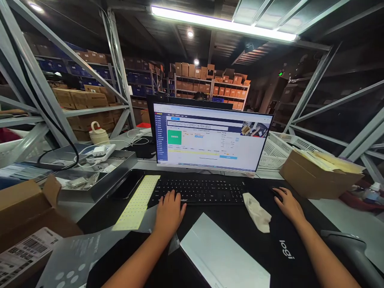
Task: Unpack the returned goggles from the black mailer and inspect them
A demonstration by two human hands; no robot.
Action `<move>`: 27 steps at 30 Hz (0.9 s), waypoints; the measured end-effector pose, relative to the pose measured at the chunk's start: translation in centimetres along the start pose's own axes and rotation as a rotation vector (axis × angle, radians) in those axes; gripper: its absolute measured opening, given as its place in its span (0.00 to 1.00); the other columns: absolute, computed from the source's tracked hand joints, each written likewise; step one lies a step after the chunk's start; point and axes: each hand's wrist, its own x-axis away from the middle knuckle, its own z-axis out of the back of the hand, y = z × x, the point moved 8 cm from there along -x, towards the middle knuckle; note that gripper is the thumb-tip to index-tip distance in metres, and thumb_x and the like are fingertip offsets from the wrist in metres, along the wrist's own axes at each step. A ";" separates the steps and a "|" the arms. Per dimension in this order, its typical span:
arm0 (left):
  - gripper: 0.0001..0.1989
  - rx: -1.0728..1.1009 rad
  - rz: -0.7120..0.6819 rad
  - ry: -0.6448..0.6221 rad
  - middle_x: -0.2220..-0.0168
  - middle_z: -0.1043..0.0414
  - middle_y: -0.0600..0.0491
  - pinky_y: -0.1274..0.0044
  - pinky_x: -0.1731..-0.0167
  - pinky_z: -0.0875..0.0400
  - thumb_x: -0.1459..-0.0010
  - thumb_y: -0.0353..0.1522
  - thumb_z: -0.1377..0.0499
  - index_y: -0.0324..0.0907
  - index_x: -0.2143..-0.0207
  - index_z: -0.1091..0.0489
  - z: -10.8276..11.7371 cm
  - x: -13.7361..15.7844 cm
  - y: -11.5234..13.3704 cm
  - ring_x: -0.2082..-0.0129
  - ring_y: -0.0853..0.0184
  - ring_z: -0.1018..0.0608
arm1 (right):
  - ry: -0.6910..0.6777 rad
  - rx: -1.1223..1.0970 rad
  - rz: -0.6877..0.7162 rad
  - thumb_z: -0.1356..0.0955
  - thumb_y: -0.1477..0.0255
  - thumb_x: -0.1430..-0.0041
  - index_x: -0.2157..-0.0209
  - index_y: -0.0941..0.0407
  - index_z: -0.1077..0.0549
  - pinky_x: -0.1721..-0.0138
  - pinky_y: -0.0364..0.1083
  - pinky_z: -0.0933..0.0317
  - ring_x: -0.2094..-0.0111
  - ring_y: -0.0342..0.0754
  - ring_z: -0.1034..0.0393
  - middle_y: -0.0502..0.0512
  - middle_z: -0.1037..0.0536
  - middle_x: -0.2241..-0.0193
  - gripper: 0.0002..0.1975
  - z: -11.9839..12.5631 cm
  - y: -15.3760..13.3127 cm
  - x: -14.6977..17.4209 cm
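My left hand [169, 211] lies with its fingers apart on the lower left keys of the black keyboard [207, 191]. On the right, my right hand [288, 204] is curled over a dark computer mouse [278, 194], most of which is hidden beneath the palm. Behind the keyboard stands a lit monitor [207, 140] showing a web page with a green square. A pale flat box or pad [225, 252] lies between my forearms. Near the right hand is a crumpled white tissue [257, 212], and left of the keyboard a yellow label sheet [138, 204].
An opened cardboard box [27, 208] and a grey metal tray [114, 176] flank the left side. A phone [129, 185] lies beside the tray. At right are a carton of envelopes [318, 174], white baskets [274, 150] and a grey scanner [348, 244]. Shelving frames surround the desk.
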 end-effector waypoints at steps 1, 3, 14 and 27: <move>0.20 -0.001 -0.001 0.001 0.41 0.31 0.35 0.57 0.41 0.35 0.34 0.35 0.44 0.32 0.45 0.29 0.0 0.0 0.0 0.40 0.47 0.29 | -0.005 0.003 -0.004 0.39 0.64 0.36 0.44 0.52 0.26 0.44 0.56 0.34 0.46 0.58 0.31 0.61 0.33 0.42 0.22 -0.1 0.1 0.0; 0.20 -0.002 -0.002 0.004 0.41 0.31 0.35 0.57 0.41 0.36 0.34 0.35 0.45 0.33 0.45 0.29 -0.1 0.0 0.0 0.40 0.47 0.30 | -0.013 0.008 -0.011 0.39 0.64 0.36 0.44 0.52 0.27 0.44 0.56 0.34 0.45 0.57 0.31 0.61 0.34 0.42 0.22 -0.2 0.2 0.1; 0.19 0.000 -0.006 0.022 0.41 0.31 0.35 0.58 0.41 0.36 0.34 0.36 0.44 0.33 0.46 0.29 -0.1 0.1 -0.1 0.40 0.48 0.30 | -0.053 0.062 -0.048 0.39 0.62 0.35 0.40 0.51 0.30 0.48 0.55 0.32 0.46 0.58 0.30 0.61 0.35 0.40 0.24 0.3 -0.5 0.2; 0.20 0.020 -0.002 0.017 0.41 0.32 0.35 0.57 0.41 0.36 0.34 0.36 0.44 0.32 0.45 0.29 -0.1 0.1 0.0 0.40 0.47 0.30 | -0.061 0.073 -0.033 0.39 0.64 0.35 0.42 0.53 0.28 0.43 0.53 0.34 0.45 0.56 0.31 0.61 0.35 0.40 0.23 1.0 -1.4 0.2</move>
